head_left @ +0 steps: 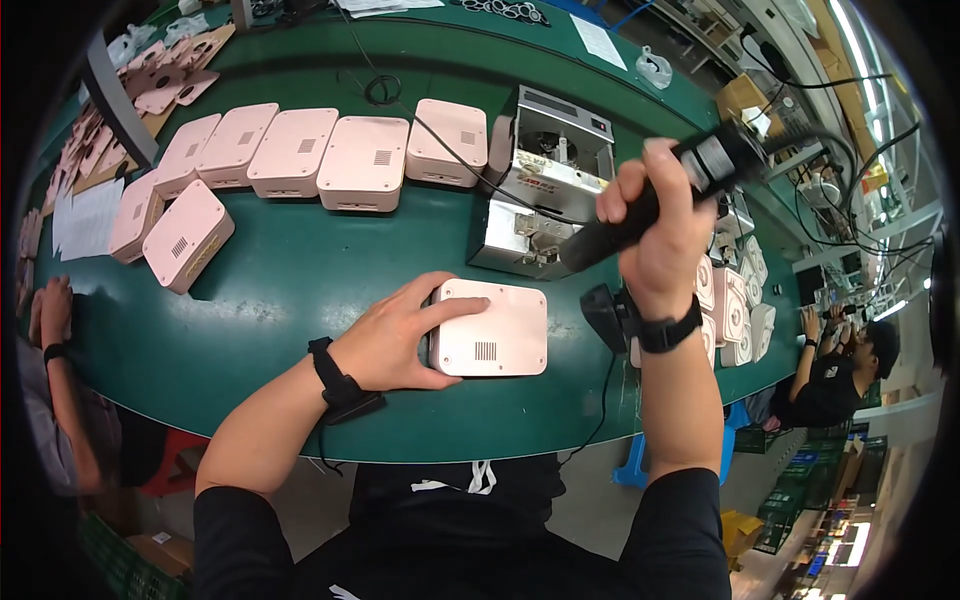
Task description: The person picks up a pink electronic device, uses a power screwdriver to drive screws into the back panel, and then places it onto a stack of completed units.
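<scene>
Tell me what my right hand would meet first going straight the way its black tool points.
Probably the pink box held by your left hand, though depth is unclear and the silver machine sits close to that line.

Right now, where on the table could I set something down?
Bare table lies between the box row and left fingers, and between the nearest box and front edge. Crowded: around the machine and pink parts at right.
</scene>
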Available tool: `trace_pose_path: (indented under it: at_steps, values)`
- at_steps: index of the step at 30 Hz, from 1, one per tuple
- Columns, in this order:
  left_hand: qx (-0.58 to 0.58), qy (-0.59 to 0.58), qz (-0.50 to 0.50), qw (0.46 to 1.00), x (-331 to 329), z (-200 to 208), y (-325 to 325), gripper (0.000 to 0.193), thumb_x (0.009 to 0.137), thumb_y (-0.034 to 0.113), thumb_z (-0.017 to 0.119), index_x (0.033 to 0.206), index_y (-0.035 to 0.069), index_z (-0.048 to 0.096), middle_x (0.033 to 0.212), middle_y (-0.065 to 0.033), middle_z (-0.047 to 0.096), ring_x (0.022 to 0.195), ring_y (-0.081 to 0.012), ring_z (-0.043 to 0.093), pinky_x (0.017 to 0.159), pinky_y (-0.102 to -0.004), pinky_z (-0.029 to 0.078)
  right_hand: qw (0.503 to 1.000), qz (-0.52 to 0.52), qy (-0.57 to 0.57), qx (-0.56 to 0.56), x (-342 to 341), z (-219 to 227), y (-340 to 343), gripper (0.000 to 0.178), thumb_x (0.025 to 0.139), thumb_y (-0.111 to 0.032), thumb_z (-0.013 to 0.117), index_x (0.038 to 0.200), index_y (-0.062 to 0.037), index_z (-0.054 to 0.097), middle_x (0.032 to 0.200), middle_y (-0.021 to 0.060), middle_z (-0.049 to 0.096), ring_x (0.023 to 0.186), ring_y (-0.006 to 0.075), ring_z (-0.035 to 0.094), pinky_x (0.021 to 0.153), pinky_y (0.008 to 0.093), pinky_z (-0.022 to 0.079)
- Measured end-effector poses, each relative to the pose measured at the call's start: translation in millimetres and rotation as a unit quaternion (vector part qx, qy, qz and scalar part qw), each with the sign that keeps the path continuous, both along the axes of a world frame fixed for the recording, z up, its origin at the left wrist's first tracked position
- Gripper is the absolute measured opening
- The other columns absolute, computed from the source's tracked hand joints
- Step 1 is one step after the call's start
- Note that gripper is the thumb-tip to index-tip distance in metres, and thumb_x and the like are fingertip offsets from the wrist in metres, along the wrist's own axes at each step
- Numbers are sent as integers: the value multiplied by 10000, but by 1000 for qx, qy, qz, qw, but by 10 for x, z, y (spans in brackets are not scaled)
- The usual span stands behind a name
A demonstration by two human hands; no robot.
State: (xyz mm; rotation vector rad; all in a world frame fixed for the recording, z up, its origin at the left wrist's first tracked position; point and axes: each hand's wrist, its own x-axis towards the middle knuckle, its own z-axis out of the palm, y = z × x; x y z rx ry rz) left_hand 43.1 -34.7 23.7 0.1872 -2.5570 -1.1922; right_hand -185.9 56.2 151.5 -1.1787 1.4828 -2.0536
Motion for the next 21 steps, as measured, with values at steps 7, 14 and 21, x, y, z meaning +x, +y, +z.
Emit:
trace_pose_path:
  at_steps: [7, 14, 21]
  values:
    - [-25, -5, 5, 1000, -38, -24, 1, 777, 621, 227, 847, 1338, 238, 551, 1339, -129, 462, 1170, -346, 548, 959, -420, 504, 996, 10, -14, -83, 26, 92, 100, 177, 940, -213, 584, 947, -48, 519, 661, 55, 502, 532, 171, 487, 540, 345, 430]
    - [-17, 10, 7, 1000, -55, -37, 7, 776, 615, 220, 853, 1333, 226, 558, 1343, -125, 460, 1160, -344, 556, 944, -412, 514, 1000, 6, 12, 1, 5, 63, -28, 178, 944, -226, 579, 971, -62, 516, 657, 45, 489, 540, 162, 478, 538, 330, 413]
    - [-18, 0, 7, 1000, -43, -16, 13, 788, 612, 214, 856, 1339, 236, 554, 1352, -122, 453, 1165, -344, 554, 950, -413, 513, 1000, -5, -9, -21, 91, 50, 267, 180, 948, -237, 572, 962, -69, 510, 654, 32, 476, 535, 156, 471, 537, 329, 408]
